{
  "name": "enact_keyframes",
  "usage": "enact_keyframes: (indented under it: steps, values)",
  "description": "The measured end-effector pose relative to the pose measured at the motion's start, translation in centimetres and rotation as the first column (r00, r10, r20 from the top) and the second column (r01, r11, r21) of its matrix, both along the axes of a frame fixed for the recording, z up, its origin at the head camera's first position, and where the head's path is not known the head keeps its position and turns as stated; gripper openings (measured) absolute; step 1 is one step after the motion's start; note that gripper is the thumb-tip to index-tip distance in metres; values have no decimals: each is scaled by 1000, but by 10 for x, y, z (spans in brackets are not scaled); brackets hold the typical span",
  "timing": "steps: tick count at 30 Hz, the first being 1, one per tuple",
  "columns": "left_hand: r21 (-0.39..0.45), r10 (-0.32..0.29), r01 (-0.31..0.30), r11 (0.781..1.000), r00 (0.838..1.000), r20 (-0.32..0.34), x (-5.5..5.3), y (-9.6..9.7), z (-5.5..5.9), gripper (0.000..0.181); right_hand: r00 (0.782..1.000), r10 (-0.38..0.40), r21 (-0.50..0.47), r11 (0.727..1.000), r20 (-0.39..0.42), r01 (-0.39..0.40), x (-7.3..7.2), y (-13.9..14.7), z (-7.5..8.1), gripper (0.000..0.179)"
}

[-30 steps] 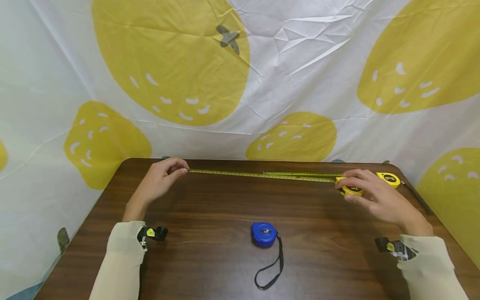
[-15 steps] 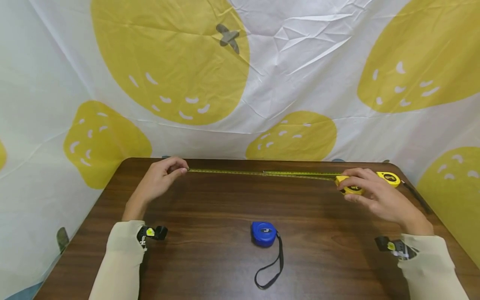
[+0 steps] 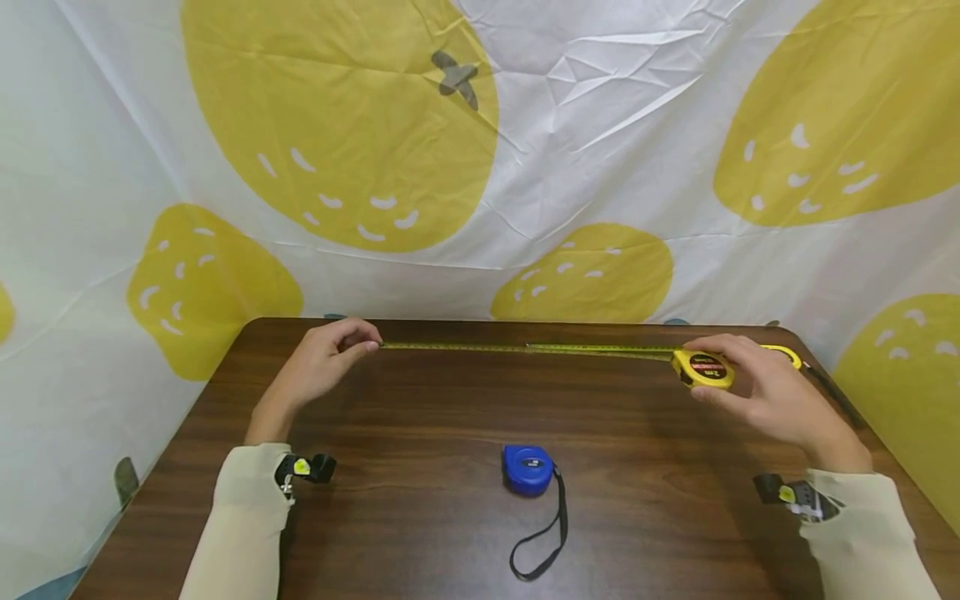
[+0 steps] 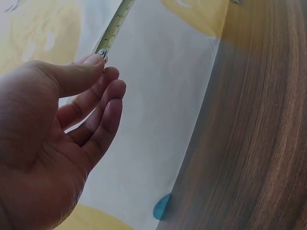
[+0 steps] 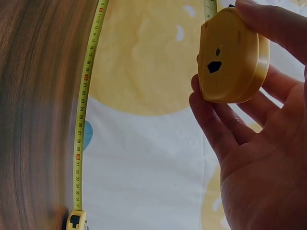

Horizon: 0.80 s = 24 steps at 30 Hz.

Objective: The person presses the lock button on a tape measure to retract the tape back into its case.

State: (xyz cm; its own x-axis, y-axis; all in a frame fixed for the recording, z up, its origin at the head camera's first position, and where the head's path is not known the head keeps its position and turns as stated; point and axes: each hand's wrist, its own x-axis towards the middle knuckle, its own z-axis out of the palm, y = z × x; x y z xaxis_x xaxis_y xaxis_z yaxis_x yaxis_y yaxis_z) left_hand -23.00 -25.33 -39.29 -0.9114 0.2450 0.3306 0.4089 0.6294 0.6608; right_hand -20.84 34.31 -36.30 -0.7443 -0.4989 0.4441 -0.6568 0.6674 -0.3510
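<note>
My left hand (image 3: 322, 358) pinches the metal hook end (image 4: 102, 51) of a yellow tape blade (image 3: 450, 347) between thumb and finger, above the table's back left. The blade stretches across to a yellow tape measure (image 3: 703, 369), marked 2m, which my right hand (image 3: 772, 396) holds by its case with thumb and fingers. In the right wrist view the underside of that case (image 5: 228, 60) shows. A second yellow tape measure (image 3: 785, 356) is partly hidden behind my right hand, with its blade (image 5: 79, 134) drawn out along the table's back edge.
A blue tape measure (image 3: 528, 469) with a looped black strap (image 3: 562, 517) lies mid-table. A dark strap (image 3: 832, 392) trails from the second yellow tape measure at the right. Behind the brown table (image 3: 420, 517) hangs a white cloth (image 3: 420, 283) with yellow fruit prints.
The fingers of my right hand have shifted on the case, so more of its label shows, and that hand covers more of the second tape measure. My left hand has barely moved.
</note>
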Motion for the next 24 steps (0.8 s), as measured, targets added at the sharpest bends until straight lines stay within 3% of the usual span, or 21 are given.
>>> enact_keyframes:
  steps: [24]
  values:
    - [13,-72,72,997,997,-11,2,13,2,5,995,25,41,999,-94,-21,-2,-12,0,62]
